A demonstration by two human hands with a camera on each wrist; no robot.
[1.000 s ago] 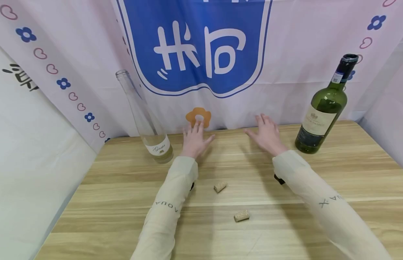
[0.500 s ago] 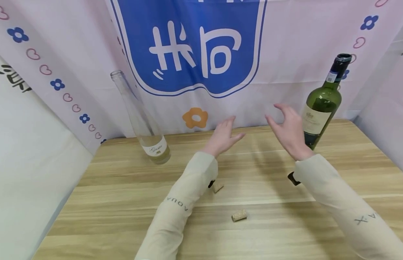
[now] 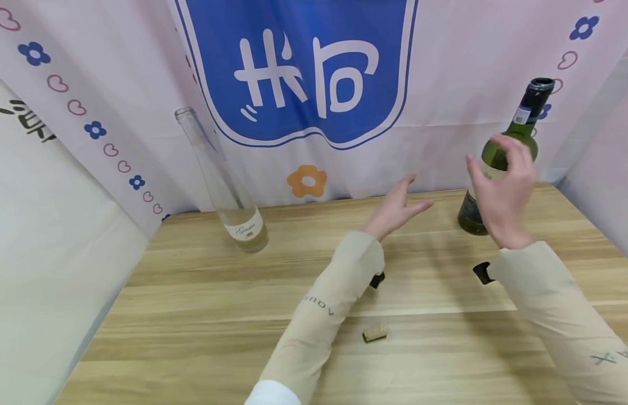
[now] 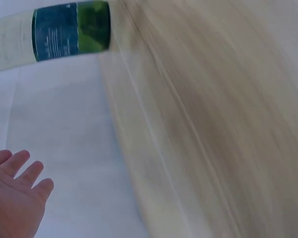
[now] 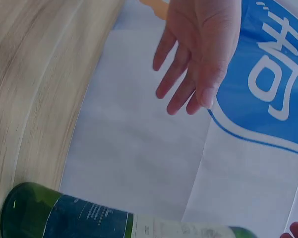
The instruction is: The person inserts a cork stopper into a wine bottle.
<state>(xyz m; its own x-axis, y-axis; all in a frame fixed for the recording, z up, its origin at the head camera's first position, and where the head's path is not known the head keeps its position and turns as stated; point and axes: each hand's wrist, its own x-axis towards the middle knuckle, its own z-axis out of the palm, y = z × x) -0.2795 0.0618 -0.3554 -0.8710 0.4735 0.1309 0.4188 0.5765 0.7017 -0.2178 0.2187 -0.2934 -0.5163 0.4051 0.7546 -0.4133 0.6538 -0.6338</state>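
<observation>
Approach to the green bottle [image 5: 109, 220] seems the current step; left hand [image 3: 396, 209] and right hand [image 3: 507, 199], empty, thumbs spread, would next need to curl round it.

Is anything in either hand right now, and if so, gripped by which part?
Nothing is held: the left hand and right hand grip nothing; in the head view, the right one overlaps the green bottle.

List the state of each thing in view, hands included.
Green bottle: upright, uncorked
Clear bottle: upright, uncorked
Cork: on its side on the table
Left hand: fingers extended, holding nothing
Right hand: fingers curved, holding nothing
Printed cloth: hanging, creased
</observation>
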